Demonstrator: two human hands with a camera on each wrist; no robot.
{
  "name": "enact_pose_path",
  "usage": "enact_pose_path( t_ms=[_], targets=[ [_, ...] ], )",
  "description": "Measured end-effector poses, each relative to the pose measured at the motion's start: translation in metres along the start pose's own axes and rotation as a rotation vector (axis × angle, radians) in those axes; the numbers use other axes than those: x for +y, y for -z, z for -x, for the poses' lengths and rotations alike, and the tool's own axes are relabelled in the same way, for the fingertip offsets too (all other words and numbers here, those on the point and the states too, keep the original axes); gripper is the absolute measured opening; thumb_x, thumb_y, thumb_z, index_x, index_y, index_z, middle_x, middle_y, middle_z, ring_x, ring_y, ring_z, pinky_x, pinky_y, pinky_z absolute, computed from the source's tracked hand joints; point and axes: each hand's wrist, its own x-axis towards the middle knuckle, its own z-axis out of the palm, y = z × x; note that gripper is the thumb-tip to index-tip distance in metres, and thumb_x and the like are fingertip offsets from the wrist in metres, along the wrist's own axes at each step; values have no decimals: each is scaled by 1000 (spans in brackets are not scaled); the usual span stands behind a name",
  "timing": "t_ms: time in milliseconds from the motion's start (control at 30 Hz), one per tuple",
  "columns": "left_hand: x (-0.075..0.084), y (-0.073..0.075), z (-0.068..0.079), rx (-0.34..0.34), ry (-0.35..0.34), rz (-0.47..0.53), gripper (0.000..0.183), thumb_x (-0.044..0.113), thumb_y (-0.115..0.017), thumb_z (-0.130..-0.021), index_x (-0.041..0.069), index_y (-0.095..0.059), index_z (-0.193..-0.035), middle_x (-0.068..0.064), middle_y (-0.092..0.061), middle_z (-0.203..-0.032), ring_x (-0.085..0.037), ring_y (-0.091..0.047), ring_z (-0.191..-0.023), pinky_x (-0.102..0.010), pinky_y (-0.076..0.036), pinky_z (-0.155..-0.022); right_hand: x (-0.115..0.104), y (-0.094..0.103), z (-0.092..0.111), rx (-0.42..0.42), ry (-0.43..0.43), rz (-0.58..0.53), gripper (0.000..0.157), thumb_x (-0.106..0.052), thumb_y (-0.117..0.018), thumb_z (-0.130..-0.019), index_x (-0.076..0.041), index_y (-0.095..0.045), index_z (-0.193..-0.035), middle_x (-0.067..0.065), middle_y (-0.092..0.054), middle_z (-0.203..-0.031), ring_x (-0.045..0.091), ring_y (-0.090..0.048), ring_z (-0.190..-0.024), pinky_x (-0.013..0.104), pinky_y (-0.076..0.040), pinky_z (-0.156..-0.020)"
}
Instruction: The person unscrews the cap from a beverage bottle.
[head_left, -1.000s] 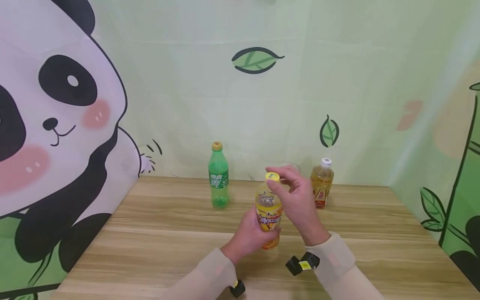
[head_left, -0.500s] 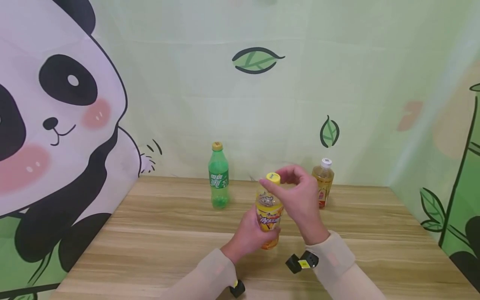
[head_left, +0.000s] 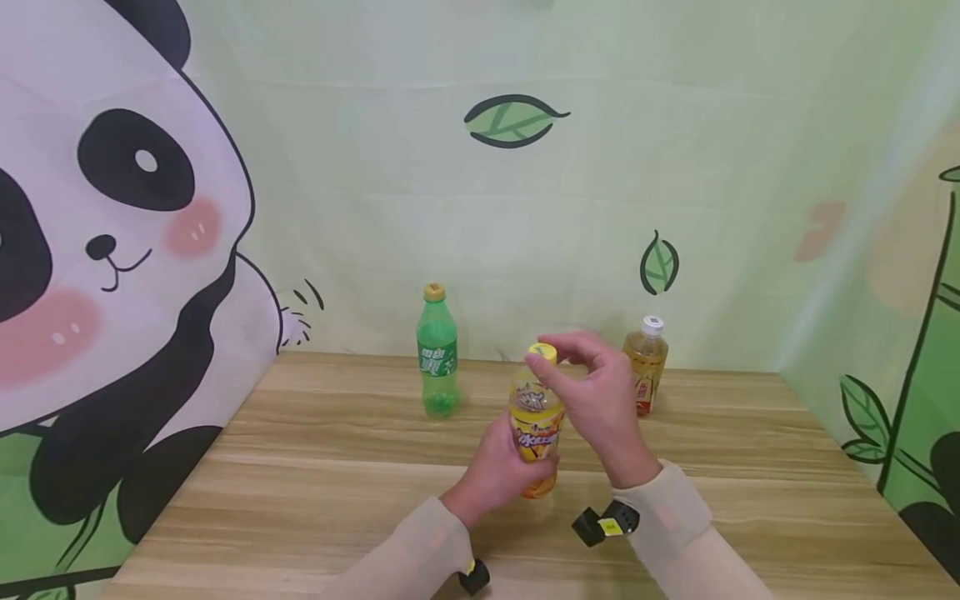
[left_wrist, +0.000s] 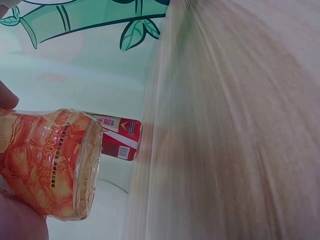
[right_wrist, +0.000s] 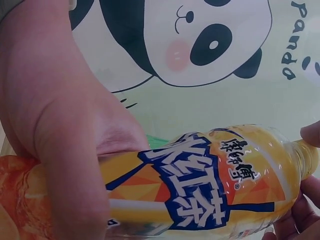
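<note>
My left hand (head_left: pixel 498 467) grips the lower half of a yellow-labelled iced tea bottle (head_left: pixel 536 425). It is nearly upright. In the left wrist view the base of this iced tea bottle (left_wrist: pixel 55 165), with its orange ice pattern, hangs clear of the wooden tabletop. My right hand (head_left: pixel 596 387) pinches the yellow cap (head_left: pixel 542 352) between thumb and fingers, and the cap sits on the bottle neck. Up close in the right wrist view, the left hand (right_wrist: pixel 70 130) wraps the label (right_wrist: pixel 195 185), while right fingertips (right_wrist: pixel 312 135) touch the neck end.
A green soda bottle (head_left: pixel 437 358) with a gold cap stands at the back, left of the hands. Behind the right hand stands a white-capped bottle of brown drink (head_left: pixel 647 362). The wooden table (head_left: pixel 315 500) meets a panda-printed cloth backdrop (head_left: pixel 360 208).
The right thumb and fingers have shifted around the yellow cap, swinging left across it and then back. The left hand and the bottle have stayed almost in place.
</note>
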Motion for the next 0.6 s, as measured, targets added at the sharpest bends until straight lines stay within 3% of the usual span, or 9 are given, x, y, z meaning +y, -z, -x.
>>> enact_pose_path(
  t_ms=[200,433,600],
  targets=[
    [-1,0,0,-1,9,-6,59,18,-80,-86,24,-50,-136,1,-67,-126,-19,-67,-115,-44,-55,-104,0,0,1,-31,-12,-38,26,-27,-81,-89,-14,-78,-111,3,-70,-104,18,-60,-104,47,-47,-99],
    [-2,-1,0,5,-1,-2,58,17,-80,-85,23,-51,-135,0,-68,-125,-19,-67,-113,-44,-55,-103,0,0,3,-51,-27,-41,28,-26,-78,-92,-14,-76,-117,3,-69,-108,18,-58,-105,45,-47,-99],
    [-2,-1,-1,3,-17,-6,58,16,-80,-85,23,-51,-135,1,-68,-124,-18,-67,-112,-42,-55,-102,-1,0,4,-36,-15,-6,37,-25,-83,-87,-13,-73,-120,2,-71,-114,19,-59,-103,44,-47,-97]
  ],
)
